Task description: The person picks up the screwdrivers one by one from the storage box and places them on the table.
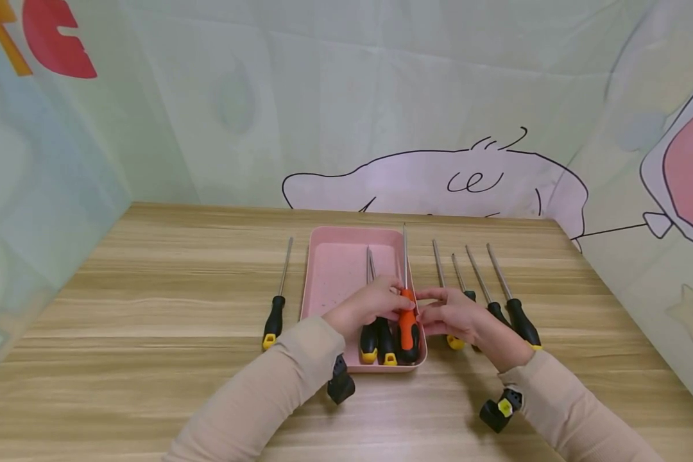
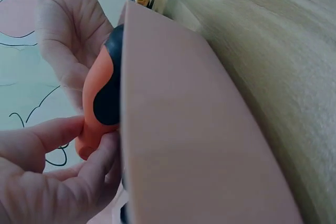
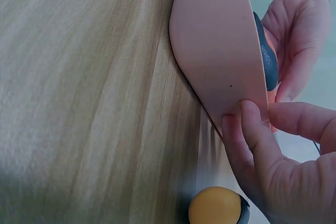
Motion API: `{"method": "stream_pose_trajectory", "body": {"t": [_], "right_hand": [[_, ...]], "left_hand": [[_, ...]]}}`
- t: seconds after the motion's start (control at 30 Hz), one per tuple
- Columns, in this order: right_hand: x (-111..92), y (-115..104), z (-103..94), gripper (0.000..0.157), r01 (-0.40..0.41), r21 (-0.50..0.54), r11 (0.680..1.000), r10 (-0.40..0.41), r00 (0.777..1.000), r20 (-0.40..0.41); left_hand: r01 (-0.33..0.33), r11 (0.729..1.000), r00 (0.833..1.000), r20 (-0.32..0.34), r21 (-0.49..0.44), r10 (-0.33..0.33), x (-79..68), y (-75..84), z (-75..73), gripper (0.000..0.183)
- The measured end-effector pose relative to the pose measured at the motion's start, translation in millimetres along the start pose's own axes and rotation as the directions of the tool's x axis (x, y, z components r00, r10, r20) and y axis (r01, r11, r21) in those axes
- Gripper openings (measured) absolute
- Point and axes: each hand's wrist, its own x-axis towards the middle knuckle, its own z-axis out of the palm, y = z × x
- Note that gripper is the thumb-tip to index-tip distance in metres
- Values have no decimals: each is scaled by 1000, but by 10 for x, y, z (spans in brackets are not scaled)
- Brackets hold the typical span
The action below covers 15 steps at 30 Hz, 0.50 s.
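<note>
In the head view my left hand (image 1: pixel 375 301) pinches the orange-and-black handle of a screwdriver (image 1: pixel 407 324) between thumb and fingers. That screwdriver lies along the right side of a pink tray (image 1: pixel 332 269), its shaft pointing away over the far rim. To its left in the tray are two black-handled screwdrivers (image 1: pixel 369 343) with yellow ends, partly covered by the left hand. My right hand (image 1: pixel 453 314) holds the tray's right wall. The right wrist view shows its fingers (image 3: pixel 254 129) pressed on the wall's outer face and another finger over the rim.
Several black-handled screwdrivers (image 1: pixel 522 321) lie right of the tray, some partly under the right hand. One more screwdriver (image 1: pixel 274 317) lies left of the tray. All are on a wooden table (image 1: pixel 150 308), with a printed cloth (image 1: pixel 346 102) hanging behind it.
</note>
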Motion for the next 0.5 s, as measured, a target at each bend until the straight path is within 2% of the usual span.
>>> {"method": "stream_pose_trajectory", "body": {"t": [0.3,0.5], "right_hand": [[-5,-6,5,57,8,0,1000,-8,1000,8],[-6,-2,-2,56,4,-8,1000,-4,1000,-8]], "left_hand": [[-9,1000,1000,15,7,9,-39,55,-96,22],[15,997,1000,-2,72,-15,-85,122,-222,28]]}}
